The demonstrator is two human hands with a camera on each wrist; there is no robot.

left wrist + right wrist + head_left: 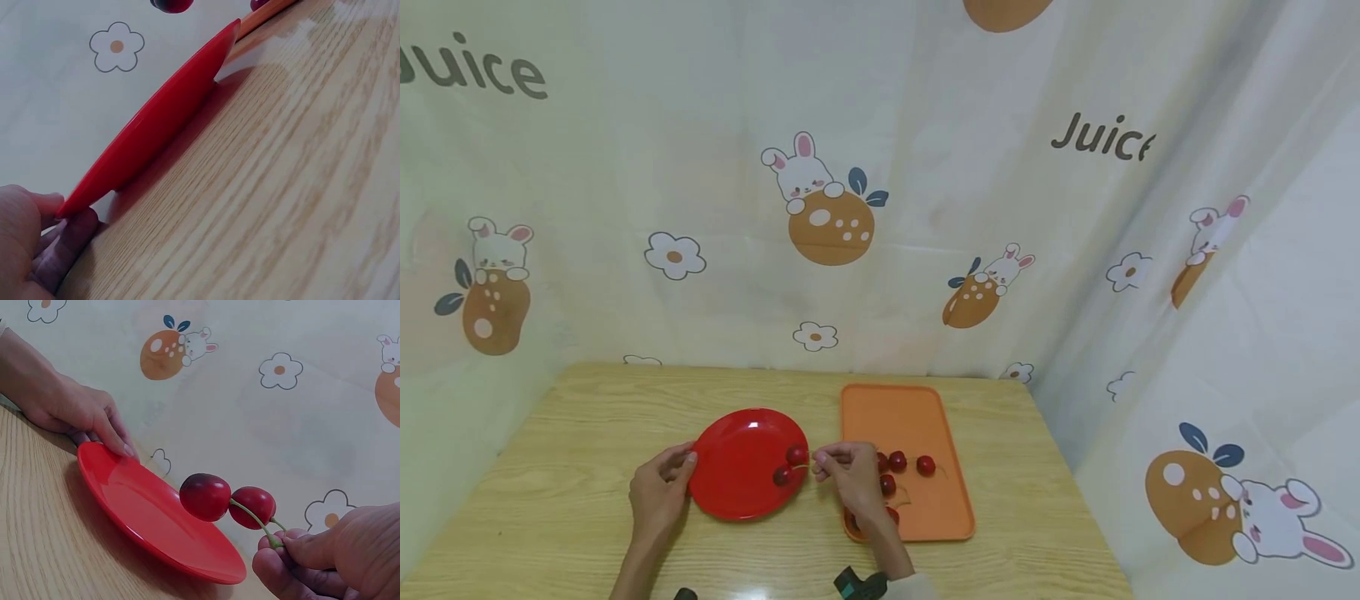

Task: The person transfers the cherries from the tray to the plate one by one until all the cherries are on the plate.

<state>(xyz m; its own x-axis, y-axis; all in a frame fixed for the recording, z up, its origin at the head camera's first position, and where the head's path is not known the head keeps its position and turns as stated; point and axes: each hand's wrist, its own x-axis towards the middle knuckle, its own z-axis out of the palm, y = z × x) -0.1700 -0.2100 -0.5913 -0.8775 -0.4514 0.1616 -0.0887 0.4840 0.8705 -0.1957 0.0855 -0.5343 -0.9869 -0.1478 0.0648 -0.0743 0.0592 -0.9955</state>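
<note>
A red plate (737, 467) lies on the wooden table. My left hand (658, 492) grips its left rim, thumb above and fingers underneath, as the left wrist view also shows. Between thumb and fingers my right hand (853, 479) pinches the green stems of a pair of cherries (206, 497). In the head view the pair appears over the plate's right side; the right wrist view shows them held in the air near the rim. Several more cherries (926, 466) lie on an orange tray (895, 417) on the right, some of them partly hidden behind my right hand and forearm.
The orange tray stands just right of the plate, beneath my right forearm. Behind the wooden table (1000, 467) hangs a pale curtain (715, 167) printed with rabbits, fruit and flowers. It also runs along both sides.
</note>
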